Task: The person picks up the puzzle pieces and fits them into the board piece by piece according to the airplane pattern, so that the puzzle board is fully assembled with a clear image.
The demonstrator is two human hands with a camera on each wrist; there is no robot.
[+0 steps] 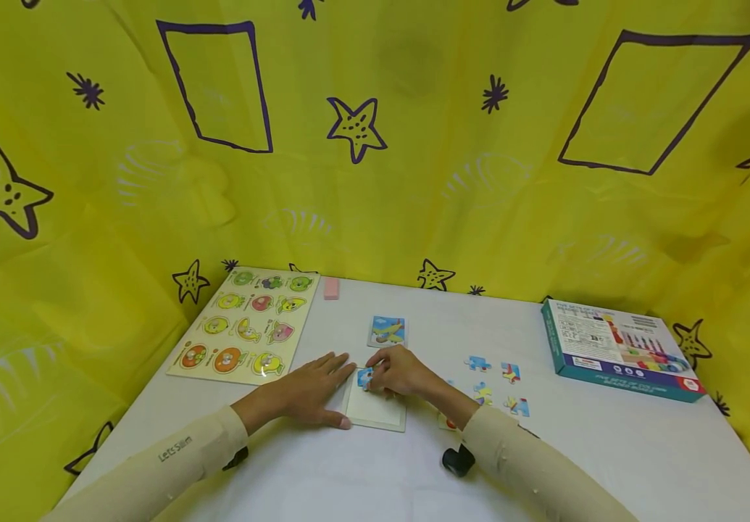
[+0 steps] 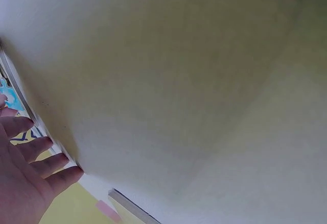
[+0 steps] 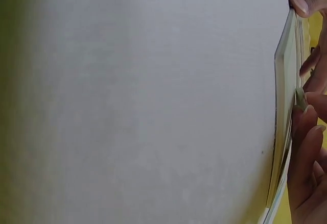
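Note:
A small pale puzzle tray (image 1: pixel 377 415) lies flat in front of me, bare apart from its upper left corner. There my right hand (image 1: pixel 399 371) pinches a blue jigsaw piece (image 1: pixel 364 378) between thumb and fingers. The right wrist view shows the piece's edge (image 3: pixel 300 98) at the fingertips, close over the tray. My left hand (image 1: pixel 312 390) rests along the tray's left side, fingers straight and spread, its thumb at the lower left corner. In the left wrist view those fingers (image 2: pixel 42 157) extend past the tray's edge.
Several loose jigsaw pieces (image 1: pixel 517 406) lie to the right, partly behind my right forearm. A small picture card (image 1: pixel 388 331) sits beyond the tray. A fruit board (image 1: pixel 253 319) and a pink block (image 1: pixel 331 288) are at back left, a boxed set (image 1: pixel 619 348) at right.

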